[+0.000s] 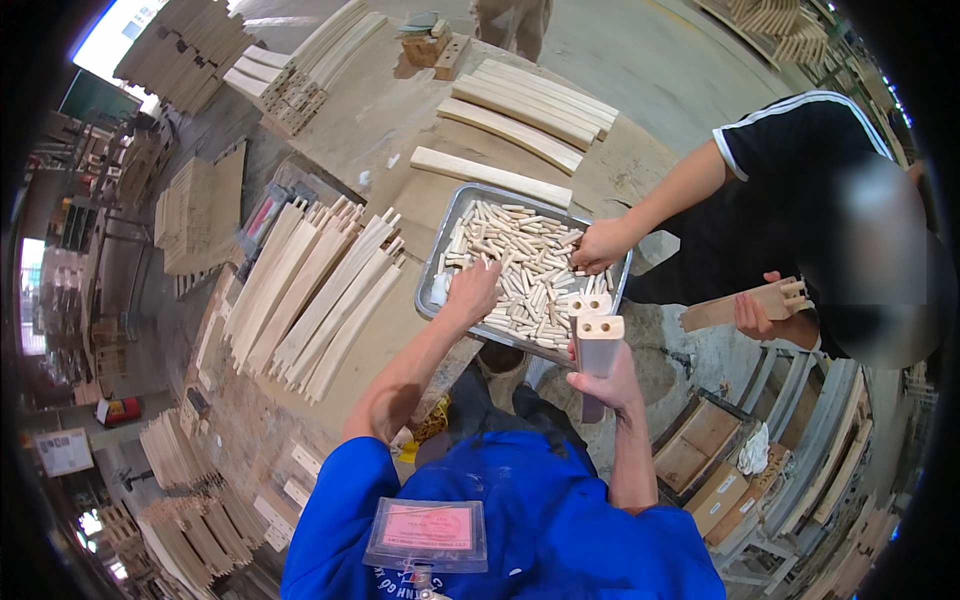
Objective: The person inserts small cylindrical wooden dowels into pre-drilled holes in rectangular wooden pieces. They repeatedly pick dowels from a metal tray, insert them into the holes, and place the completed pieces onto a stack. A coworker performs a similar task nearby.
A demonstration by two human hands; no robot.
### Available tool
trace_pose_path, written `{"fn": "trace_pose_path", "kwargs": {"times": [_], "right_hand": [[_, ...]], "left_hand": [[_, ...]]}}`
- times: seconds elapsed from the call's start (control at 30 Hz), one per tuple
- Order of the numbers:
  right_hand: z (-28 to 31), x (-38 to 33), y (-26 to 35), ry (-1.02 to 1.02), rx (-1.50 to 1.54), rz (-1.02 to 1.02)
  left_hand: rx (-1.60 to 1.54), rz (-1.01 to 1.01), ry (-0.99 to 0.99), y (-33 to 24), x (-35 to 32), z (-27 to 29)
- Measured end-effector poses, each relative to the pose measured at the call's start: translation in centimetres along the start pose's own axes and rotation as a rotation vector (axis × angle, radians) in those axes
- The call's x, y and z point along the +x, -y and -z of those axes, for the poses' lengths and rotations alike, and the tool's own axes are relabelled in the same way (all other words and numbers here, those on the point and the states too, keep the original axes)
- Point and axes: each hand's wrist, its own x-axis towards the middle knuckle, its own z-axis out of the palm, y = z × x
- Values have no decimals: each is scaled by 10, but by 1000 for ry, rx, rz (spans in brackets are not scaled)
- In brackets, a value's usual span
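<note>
The right hand (608, 378) has its grip clamped around holed wood pieces (600, 352) by the tray's (444, 240) near-right corner; hold them steady. The left hand (474, 292) reaches among pegs (525, 255) inside, grip unclear; choose sound ones.

Tray (440, 248) at desk (270, 415) edge, dowels (535, 250) in it. Left hand (475, 292) in tray's near left part, among dowels. Right hand (610, 380) at tray's near right corner, 2 blocks (600, 352) in it. Slats (315, 285) on desk, left of tray. 1 bar (490, 177) just behind tray, planks (530, 110) farther behind. Co-worker (775, 190) right of tray. Crate (692, 442) right of right hand.
</note>
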Motion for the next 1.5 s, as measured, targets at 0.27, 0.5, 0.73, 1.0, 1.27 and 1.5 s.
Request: {"fn": "trace_pose_path", "kwargs": {"times": [0.27, 0.5, 0.73, 1.0, 1.27, 1.5], "right_hand": [[-9, 15, 13, 65, -168, 57], [-3, 11, 3, 130, -282, 63], [3, 0, -3, 145, -277, 71], [21, -21, -6, 203, -334, 70], [21, -23, 0, 250, -329, 116], [27, -26, 1, 205, -312, 120]], "left_hand": [[-970, 301, 37, 21, 2, 20], [-1774, 405, 38, 17, -15, 24], [-1760, 303, -135, -11, -42, 31], [-1426, -39, -23, -99, -120, 78], [-1183, -154, 24, -107, -124, 87], [-1078, -135, -117, -88, -118, 86]]}}
